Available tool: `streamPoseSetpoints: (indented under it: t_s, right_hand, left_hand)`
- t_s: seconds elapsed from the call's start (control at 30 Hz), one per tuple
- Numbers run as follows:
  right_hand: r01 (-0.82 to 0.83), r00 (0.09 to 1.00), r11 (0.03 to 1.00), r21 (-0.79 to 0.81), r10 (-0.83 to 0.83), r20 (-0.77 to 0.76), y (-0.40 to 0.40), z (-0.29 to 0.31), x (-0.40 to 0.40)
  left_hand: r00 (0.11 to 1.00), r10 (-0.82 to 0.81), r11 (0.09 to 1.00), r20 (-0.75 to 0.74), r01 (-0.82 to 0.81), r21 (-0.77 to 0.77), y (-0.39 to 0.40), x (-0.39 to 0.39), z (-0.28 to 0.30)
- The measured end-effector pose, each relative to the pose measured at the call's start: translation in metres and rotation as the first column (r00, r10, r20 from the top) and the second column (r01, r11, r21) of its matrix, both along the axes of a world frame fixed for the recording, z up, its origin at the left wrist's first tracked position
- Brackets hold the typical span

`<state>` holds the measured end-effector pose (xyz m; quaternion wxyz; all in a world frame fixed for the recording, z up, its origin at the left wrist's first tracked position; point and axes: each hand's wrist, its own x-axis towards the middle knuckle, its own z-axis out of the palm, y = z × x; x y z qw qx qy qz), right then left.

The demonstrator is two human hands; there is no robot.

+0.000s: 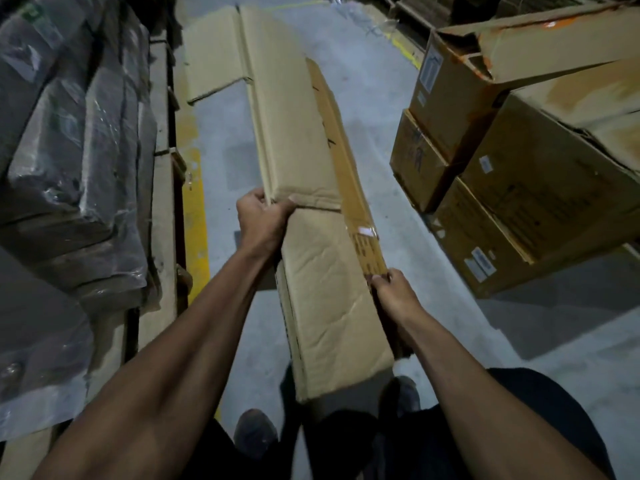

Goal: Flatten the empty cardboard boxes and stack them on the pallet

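Boxes (pixel 519 174) are the biggest things we see: at least four brown cartons stacked on our right, the top one (pixel 540 39) with its flaps open; what is inside it we cannot tell. On our left, a wrapped stack (pixel 69 150) of dark bundles sits under clear plastic. Down the middle we hold one flattened cardboard box (pixel 304 161), long and folded, raised over the grey floor (pixel 381 98) between both stacks. Our left hand (pixel 263 216) grips its left edge at the crease, fingers curled round it. Our right hand (pixel 394 292) pinches the right edge by the taped strip. Two shoes (pixel 256 434) show below.
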<state>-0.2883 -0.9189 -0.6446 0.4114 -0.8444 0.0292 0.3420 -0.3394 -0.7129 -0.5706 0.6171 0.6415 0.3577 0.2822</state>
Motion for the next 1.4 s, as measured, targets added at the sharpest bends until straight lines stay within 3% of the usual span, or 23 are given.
streamPoseSetpoints:
  t_s: [0.17, 0.23, 0.27, 0.3, 0.37, 0.47, 0.53, 0.6, 0.7, 0.77, 0.87, 1.07, 1.27, 1.4]
  right_hand:
    - [0.336, 0.942, 0.938, -0.091, -0.334, 0.036, 0.0, -0.013, 0.013]
    - [0.583, 0.806, 0.808, 0.079, -0.565, -0.174, -0.001, -0.013, 0.016]
    - [0.7, 0.707, 0.682, 0.213, -0.619, -0.342, 0.0, -0.014, 0.018]
    - [0.773, 0.629, 0.551, 0.315, -0.597, -0.498, 0.0, -0.013, 0.02]
    - [0.835, 0.55, 0.354, 0.42, -0.525, -0.65, 0.002, -0.013, 0.03]
    - [0.858, 0.502, 0.172, 0.484, -0.479, -0.72, 0.004, -0.011, 0.038]
    - [0.84, 0.521, 0.129, 0.527, -0.46, -0.719, 0.005, -0.007, 0.04]
    - [0.845, 0.513, 0.111, 0.523, -0.443, -0.735, 0.005, -0.006, 0.043]
    - [0.863, 0.489, 0.127, 0.489, -0.452, -0.746, 0.011, -0.013, 0.051]
    - [0.857, 0.51, 0.213, 0.468, -0.478, -0.715, 0.017, -0.021, 0.05]
    - [0.83, 0.558, 0.367, 0.421, -0.531, -0.638, 0.024, -0.033, 0.037]
    - [0.829, 0.559, 0.385, 0.406, -0.558, -0.613, 0.024, -0.039, 0.04]
    - [0.816, 0.578, 0.396, 0.421, -0.554, -0.598, 0.028, -0.036, 0.035]
    - [0.81, 0.586, 0.385, 0.443, -0.571, -0.575, 0.027, -0.029, 0.032]
  left_hand:
    - [0.991, 0.083, 0.994, 0.104, -0.074, -0.083, 0.027, 0.037, 0.015]
    - [0.987, 0.104, 0.989, 0.121, -0.089, -0.118, 0.033, 0.047, 0.022]
    - [0.986, 0.113, 0.986, 0.124, -0.096, -0.136, 0.037, 0.051, 0.023]
    - [0.983, 0.122, 0.982, 0.134, -0.101, -0.157, 0.041, 0.055, 0.021]
    - [0.98, 0.13, 0.971, 0.148, -0.096, -0.218, 0.049, 0.062, 0.013]
    - [0.979, 0.124, 0.946, 0.162, -0.068, -0.317, 0.06, 0.069, -0.005]
    - [0.984, 0.132, 0.929, 0.118, -0.082, -0.361, 0.066, 0.076, -0.015]
    - [0.995, 0.096, 0.923, -0.011, -0.093, -0.373, 0.071, 0.08, -0.024]
    - [0.969, -0.171, 0.891, -0.176, 0.076, -0.447, 0.072, 0.067, -0.051]
    - [0.91, -0.316, 0.827, -0.269, 0.125, -0.548, 0.059, 0.042, -0.07]
    - [0.859, -0.373, 0.743, -0.351, 0.05, -0.667, 0.026, -0.002, -0.093]
    - [0.948, -0.143, 0.704, -0.283, -0.104, -0.703, -0.012, -0.047, -0.099]
    - [0.888, -0.009, 0.805, -0.46, -0.267, -0.53, -0.026, -0.078, -0.065]
    - [0.889, -0.067, 0.63, -0.454, -0.315, -0.71, -0.048, -0.094, -0.051]
